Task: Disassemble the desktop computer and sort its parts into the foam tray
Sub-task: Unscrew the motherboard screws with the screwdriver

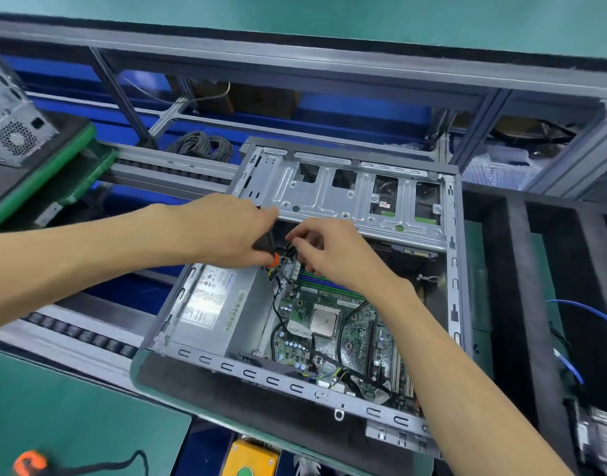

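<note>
An open desktop case [288, 383] lies on its side in front of me. Inside are a grey power supply [212, 300] at the left and a green motherboard [333, 334] with a bare processor [324, 321]. A metal drive cage [346, 197] spans the far side. My left hand [226, 228] grips a black tool with an orange collar [273, 260] just above the power supply's far corner. My right hand [326, 249] pinches a cable connector [290, 250] beside the tool tip. The connector itself is mostly hidden by my fingers.
A black foam tray [515, 269] with long slots stands to the right, with a blue cable [583, 309] over it. Another computer case [10, 121] sits at the far left on a green pallet. A roller conveyor [82, 334] runs under the case. An orange tool [28, 463] lies at the bottom left.
</note>
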Available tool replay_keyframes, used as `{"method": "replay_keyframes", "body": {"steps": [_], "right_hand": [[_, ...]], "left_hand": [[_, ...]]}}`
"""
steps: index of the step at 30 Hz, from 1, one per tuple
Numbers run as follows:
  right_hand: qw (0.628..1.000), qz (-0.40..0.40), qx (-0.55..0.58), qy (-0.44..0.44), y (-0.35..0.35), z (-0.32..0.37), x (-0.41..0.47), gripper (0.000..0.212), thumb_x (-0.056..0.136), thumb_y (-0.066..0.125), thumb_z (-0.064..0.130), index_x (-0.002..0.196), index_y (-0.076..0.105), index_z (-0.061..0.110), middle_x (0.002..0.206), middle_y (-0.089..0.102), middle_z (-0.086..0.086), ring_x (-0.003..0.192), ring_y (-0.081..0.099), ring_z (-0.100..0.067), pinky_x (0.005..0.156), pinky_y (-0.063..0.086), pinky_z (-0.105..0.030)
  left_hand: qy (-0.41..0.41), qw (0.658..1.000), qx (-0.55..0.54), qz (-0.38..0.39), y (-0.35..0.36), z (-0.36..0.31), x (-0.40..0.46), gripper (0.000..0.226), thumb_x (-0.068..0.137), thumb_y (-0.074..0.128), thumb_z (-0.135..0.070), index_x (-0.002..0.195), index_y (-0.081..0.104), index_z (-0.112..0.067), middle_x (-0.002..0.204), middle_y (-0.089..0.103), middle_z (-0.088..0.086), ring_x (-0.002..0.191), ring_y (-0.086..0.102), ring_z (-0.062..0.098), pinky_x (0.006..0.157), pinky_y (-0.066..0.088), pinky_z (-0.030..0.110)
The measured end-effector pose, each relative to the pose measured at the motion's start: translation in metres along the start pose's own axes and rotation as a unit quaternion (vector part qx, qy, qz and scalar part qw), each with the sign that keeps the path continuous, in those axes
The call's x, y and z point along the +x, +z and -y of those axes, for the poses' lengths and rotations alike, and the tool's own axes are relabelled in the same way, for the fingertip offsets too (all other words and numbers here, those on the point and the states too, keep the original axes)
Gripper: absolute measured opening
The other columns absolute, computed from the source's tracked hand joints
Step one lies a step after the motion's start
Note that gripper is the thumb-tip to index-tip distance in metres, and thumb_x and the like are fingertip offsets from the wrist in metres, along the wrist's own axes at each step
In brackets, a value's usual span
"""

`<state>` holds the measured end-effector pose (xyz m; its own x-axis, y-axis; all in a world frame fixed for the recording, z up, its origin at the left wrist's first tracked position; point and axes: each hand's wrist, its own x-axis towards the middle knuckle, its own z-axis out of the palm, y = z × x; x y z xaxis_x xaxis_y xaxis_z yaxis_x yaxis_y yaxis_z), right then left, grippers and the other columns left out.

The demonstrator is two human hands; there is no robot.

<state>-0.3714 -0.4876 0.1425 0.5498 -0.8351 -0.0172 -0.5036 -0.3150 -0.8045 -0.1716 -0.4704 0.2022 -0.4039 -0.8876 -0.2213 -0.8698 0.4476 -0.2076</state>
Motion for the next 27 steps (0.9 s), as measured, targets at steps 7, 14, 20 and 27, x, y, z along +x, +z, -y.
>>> {"method": "replay_keyframes", "body": {"steps": [7,14,20,27], "right_hand": [[0.999,-0.031,0.006,-0.014,-0.001,0.004,0.006,0.016,0.101,0.057,0.019,0.102,0.073,0.019,0.075,0.069,0.006,0.065,0.067,-0.019,0.070,0.058,-0.044],[0.999,-0.031,0.006,-0.026,-0.002,0.002,0.005,0.015,0.099,0.057,0.021,0.094,0.071,0.027,0.070,0.070,0.006,0.062,0.067,-0.018,0.068,0.057,-0.042],[0.999,-0.027,0.039,-0.010,-0.003,0.001,0.006,0.019,0.099,0.056,0.021,0.093,0.071,0.030,0.069,0.071,0.005,0.065,0.068,-0.016,0.069,0.060,-0.047],[0.999,-0.035,0.028,-0.019,-0.005,0.003,0.006,0.016,0.099,0.056,0.023,0.096,0.071,0.027,0.076,0.071,0.006,0.068,0.070,-0.019,0.071,0.060,-0.046]], "left_hand": [[0.184,0.978,0.092,-0.047,-0.014,0.001,0.006,0.039,0.098,0.051,-0.045,0.125,0.036,-0.022,0.100,0.058,-0.003,0.084,0.064,0.019,0.058,0.034,0.027],[0.143,0.979,0.143,-0.008,-0.014,0.002,0.008,0.042,0.097,0.040,-0.058,0.104,0.053,-0.018,0.079,0.060,-0.002,0.060,0.056,0.020,0.055,0.036,0.028],[-0.009,0.989,0.143,0.024,-0.011,-0.003,-0.002,0.055,0.093,0.034,-0.069,0.100,0.054,-0.019,0.061,0.041,-0.008,0.046,0.036,0.009,0.042,0.023,0.027],[0.111,0.986,0.125,-0.002,-0.022,-0.009,0.000,0.047,0.099,0.046,-0.048,0.136,0.027,-0.027,0.104,0.051,-0.003,0.077,0.060,0.020,0.054,0.032,0.027]]}}
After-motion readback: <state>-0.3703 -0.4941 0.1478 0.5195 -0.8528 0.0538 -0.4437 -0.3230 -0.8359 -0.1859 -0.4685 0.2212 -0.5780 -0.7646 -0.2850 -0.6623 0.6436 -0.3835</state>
